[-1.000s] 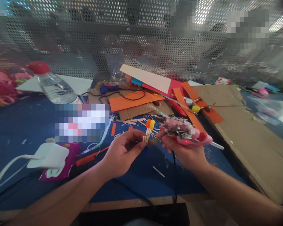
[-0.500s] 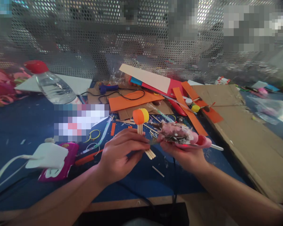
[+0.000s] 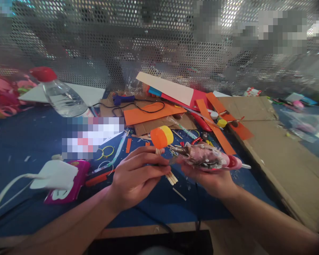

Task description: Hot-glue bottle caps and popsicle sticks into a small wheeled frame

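Several thin wooden sticks (image 3: 172, 177) are pinched together in the fingers of my left hand (image 3: 138, 175). At their upper end sits a small round cap (image 3: 161, 137), orange on one side and yellow on the other. My right hand (image 3: 210, 180) is wrapped round a pink hot glue gun (image 3: 208, 157), its front crusted with grey and white residue and a glue stick (image 3: 246, 166) poking from its back. The nozzle points left, close to the sticks just under the cap; whether it touches them I cannot tell.
Orange strips (image 3: 154, 112) and cardboard (image 3: 289, 156) lie behind and to the right. A second glue gun, blue (image 3: 123, 99), rests at the back. On the left are a water bottle (image 3: 65, 97), a white charger (image 3: 55, 173) and a purple box (image 3: 81, 180). Perforated metal (image 3: 117, 46) stands behind.
The cap has tilted and come slightly lower and nearer, showing more yellow. The glue gun has turned a little, its nozzle now closer to the sticks below the cap.
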`<state>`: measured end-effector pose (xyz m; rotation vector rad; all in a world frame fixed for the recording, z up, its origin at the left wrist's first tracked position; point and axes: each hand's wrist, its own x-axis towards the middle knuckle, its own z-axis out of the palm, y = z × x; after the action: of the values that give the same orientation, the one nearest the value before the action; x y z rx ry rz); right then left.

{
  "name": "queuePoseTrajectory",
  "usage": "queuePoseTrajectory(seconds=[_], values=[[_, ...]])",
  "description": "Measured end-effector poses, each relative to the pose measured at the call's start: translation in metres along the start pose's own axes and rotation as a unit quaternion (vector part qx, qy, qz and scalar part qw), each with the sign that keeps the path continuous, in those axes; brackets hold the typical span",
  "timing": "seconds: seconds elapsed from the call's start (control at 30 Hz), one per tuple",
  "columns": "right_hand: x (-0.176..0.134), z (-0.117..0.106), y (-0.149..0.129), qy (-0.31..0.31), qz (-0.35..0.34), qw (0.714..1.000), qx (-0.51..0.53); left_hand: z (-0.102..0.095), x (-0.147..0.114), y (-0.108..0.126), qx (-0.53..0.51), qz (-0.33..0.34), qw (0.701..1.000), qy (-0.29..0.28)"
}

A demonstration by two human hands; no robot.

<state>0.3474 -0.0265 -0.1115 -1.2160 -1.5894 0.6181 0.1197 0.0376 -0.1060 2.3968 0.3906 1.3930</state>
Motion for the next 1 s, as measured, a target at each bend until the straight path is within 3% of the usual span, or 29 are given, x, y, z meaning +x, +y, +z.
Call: queuePoseTrajectory(seconds=[0.17, 0.37, 0.57, 0.73, 0.87, 1.0], values=[[-0.003, 0.0, -0.008, -0.028, -0.01, 0.999, 0.026, 0.004, 0.0, -0.003, -0.026, -0.009, 1.0, -0.005], [-0.003, 0.002, -0.017, -0.025, 0.033, 0.996, 0.074, 0.006, 0.003, -0.001, -0.084, -0.036, 0.995, -0.026], [-0.003, 0.006, -0.011, 0.013, 0.021, 0.999, 0.039, 0.011, 0.003, 0.0, -0.149, -0.131, 0.98, -0.021], [0.0, 0.005, -0.007, 0.04, 0.025, 0.999, 0.018, 0.013, 0.004, 0.003, -0.219, -0.221, 0.95, -0.032], [0.004, 0.002, -0.008, 0.001, 0.005, 1.0, 0.004, 0.014, 0.002, 0.003, -0.259, -0.269, 0.927, -0.032], [0.003, 0.002, -0.009, -0.018, 0.02, 0.999, 0.024, 0.015, 0.002, 0.004, -0.258, -0.271, 0.926, -0.053]])
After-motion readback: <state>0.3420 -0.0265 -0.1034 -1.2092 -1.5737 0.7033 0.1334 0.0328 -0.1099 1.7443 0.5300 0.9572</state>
